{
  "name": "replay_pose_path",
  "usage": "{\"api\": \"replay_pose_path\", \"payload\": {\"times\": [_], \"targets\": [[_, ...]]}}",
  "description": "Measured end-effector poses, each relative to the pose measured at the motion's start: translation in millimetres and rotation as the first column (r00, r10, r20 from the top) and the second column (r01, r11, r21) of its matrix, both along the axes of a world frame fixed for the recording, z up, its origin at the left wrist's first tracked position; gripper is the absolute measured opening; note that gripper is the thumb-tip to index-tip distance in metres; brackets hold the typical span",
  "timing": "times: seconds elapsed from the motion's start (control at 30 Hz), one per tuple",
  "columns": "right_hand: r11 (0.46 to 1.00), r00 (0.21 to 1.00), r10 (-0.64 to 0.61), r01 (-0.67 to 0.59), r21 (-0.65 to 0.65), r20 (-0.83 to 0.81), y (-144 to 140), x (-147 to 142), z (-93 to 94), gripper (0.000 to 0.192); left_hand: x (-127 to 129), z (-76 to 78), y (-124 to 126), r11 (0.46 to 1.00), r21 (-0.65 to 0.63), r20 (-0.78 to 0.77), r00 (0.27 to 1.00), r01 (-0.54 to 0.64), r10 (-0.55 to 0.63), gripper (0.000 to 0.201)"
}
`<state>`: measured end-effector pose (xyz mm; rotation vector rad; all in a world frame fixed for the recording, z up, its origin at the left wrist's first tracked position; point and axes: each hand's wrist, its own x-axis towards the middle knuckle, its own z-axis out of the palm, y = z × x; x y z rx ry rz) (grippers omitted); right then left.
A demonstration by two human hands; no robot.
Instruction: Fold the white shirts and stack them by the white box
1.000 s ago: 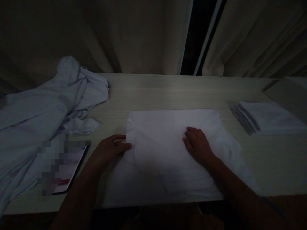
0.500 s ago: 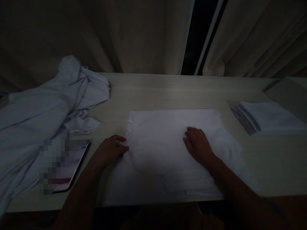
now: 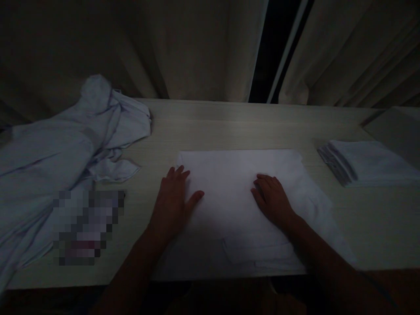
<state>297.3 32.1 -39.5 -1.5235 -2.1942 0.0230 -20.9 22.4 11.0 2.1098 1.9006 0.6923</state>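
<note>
A white garment (image 3: 226,188), partly folded, lies in front of me on the pale table. Over its left edge rests my left hand (image 3: 175,194), fingers spread and thumb stretched out to the right. My right hand (image 3: 271,194) lies on the right half of the cloth, its fingers loosely bent and apart, gripping nothing that I can see. Near the table's front edge, folded layers and a seam show on the garment. The light is dim, so finer details of the cloth are hard to make out.
On the left is a crumpled heap of white cloth (image 3: 62,148). A blurred-out flat device (image 3: 90,227) lies beside it. Folded white cloths (image 3: 377,162) are stacked at the right, near a pale flat panel (image 3: 393,127). Curtains (image 3: 197,52) hang behind the table (image 3: 210,124).
My left hand has moved from the garment's left edge up and to the right onto the cloth, and its fingers have spread. The right hand has stayed in place.
</note>
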Motion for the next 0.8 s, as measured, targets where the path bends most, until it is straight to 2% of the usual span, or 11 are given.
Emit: {"api": "replay_pose_path", "payload": {"times": [0.03,0.1,0.2,0.27,0.37,0.47,0.53,0.63,0.7,0.8], "targets": [[1.000,1.000,0.002,-0.002,-0.004,0.003,-0.1,-0.1,0.5,0.024,6.9,-6.2,-2.3,0.996,0.009,-0.056,0.994,0.093,-0.093,0.068],[1.000,1.000,0.005,-0.005,-0.006,0.008,-0.1,0.1,1.0,0.024,14.9,-21.9,-5.1,0.988,-0.020,-0.181,0.971,0.156,-0.157,0.072],[1.000,1.000,0.011,-0.011,-0.002,0.008,-0.2,0.7,0.6,0.025,15.8,-43.5,-5.8,0.992,-0.082,-0.331,0.936,0.099,-0.121,0.075],[1.000,1.000,0.013,-0.013,0.002,0.003,-0.4,0.8,0.1,0.025,13.6,-50.8,-5.0,0.992,-0.100,-0.388,0.914,0.083,-0.116,0.077],[1.000,1.000,0.011,-0.011,0.003,0.001,-0.5,0.2,-0.2,0.024,10.7,-49.6,-1.5,0.990,-0.113,-0.397,0.909,0.090,-0.128,0.077],[1.000,1.000,0.008,-0.008,0.001,0.004,-0.1,-0.2,-0.8,0.023,5.6,-37.6,10.0,0.988,-0.115,-0.317,0.939,0.099,-0.131,0.068],[1.000,1.000,0.005,-0.005,0.000,0.004,0.2,0.1,-1.5,0.023,-1.6,-27.5,24.0,0.998,-0.042,-0.208,0.977,0.038,-0.046,0.059],[1.000,1.000,-0.002,0.002,0.001,-0.001,0.5,0.8,-2.6,0.023,-17.8,-18.0,50.4,0.978,0.051,-0.024,0.979,-0.202,0.204,0.049],[1.000,1.000,-0.001,0.001,0.003,-0.002,0.6,1.1,-3.1,0.023,-28.8,-18.6,67.0,0.944,0.012,0.051,0.943,-0.329,0.328,0.049],[1.000,1.000,0.002,-0.002,0.002,-0.002,0.4,0.8,-2.8,0.023,-39.3,-26.7,83.8,0.924,-0.097,0.114,0.918,-0.370,0.380,0.052]]}}
